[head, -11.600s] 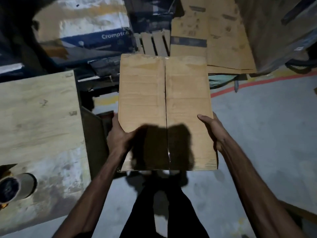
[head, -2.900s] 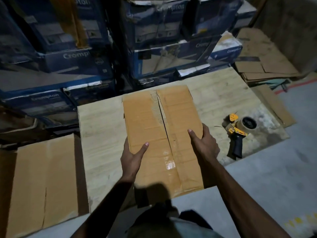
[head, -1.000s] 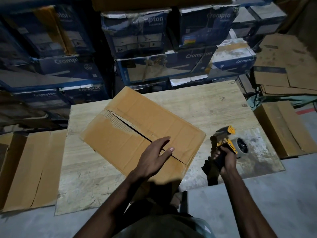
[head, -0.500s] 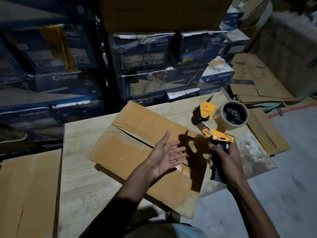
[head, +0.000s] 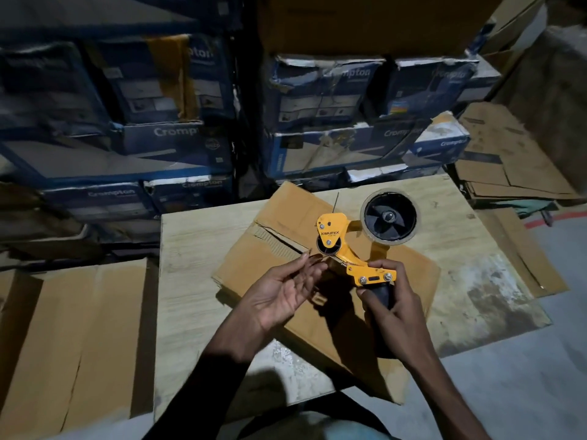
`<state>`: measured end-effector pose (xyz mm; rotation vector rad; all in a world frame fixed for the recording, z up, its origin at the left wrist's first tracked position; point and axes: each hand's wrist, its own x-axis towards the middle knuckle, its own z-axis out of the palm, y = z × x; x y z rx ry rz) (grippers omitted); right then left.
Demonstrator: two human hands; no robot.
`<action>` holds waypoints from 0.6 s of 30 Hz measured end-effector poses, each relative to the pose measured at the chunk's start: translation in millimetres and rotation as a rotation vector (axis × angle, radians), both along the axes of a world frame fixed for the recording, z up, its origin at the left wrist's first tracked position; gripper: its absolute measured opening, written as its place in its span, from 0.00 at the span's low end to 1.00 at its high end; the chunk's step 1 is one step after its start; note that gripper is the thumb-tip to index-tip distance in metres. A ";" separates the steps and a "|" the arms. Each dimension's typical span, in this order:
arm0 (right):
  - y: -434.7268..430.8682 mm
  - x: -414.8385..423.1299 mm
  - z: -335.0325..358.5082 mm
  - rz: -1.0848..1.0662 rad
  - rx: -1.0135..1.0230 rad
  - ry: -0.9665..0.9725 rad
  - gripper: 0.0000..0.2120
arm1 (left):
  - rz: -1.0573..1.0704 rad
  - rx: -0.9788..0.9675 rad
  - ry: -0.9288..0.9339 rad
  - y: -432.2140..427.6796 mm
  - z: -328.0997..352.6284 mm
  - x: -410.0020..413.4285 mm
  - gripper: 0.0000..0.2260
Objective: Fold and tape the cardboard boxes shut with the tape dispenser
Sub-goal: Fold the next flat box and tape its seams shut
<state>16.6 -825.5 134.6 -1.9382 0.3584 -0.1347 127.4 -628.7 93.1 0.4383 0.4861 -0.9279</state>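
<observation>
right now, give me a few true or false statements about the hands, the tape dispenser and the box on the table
1. The right hand grips the tape dispenser by its handle. True.
2. The tape dispenser lies on the wooden table. False: it is held up in the air above the cardboard box.
3. The cardboard box lies flat on the wooden table. True.
4. The tape dispenser's body is blue. False: it is yellow, with a black handle.
5. The left hand presses flat on the cardboard box. False: it is raised, palm up, with its fingers reaching toward the front of the tape dispenser.
</observation>
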 end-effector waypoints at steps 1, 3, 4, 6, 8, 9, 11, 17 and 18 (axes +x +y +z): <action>0.6 0.7 -0.8 0.020 0.003 0.000 0.22 | -0.003 0.013 -0.002 3.2 2.6 -0.1 0.06; -0.5 2.9 -1.4 0.060 0.004 -0.008 0.21 | -0.017 0.057 -0.009 5.7 3.6 0.4 0.05; -2.7 4.3 -2.2 0.080 -0.002 -0.015 0.21 | -0.023 0.078 -0.011 5.7 2.6 0.8 0.04; -10.1 6.9 -5.4 0.119 -0.025 -0.015 0.20 | -0.029 0.091 -0.003 5.9 2.3 0.4 0.03; -18.3 10.0 -8.9 0.157 -0.058 -0.006 0.20 | -0.047 0.094 0.005 7.2 1.0 -0.9 0.03; -22.2 11.0 -10.9 0.174 -0.072 -0.001 0.21 | -0.059 0.088 0.011 8.0 1.2 -2.1 0.03; -28.7 12.8 -14.2 0.209 -0.101 -0.002 0.21 | -0.090 0.106 0.017 8.8 0.3 -4.1 0.05; -42.5 19.9 -15.6 0.278 -0.096 0.002 0.21 | -0.197 0.183 0.005 12.8 -8.9 -4.2 0.12; -45.0 21.5 -16.5 0.285 -0.097 0.004 0.21 | -0.186 0.191 0.012 13.2 -9.5 -3.2 0.14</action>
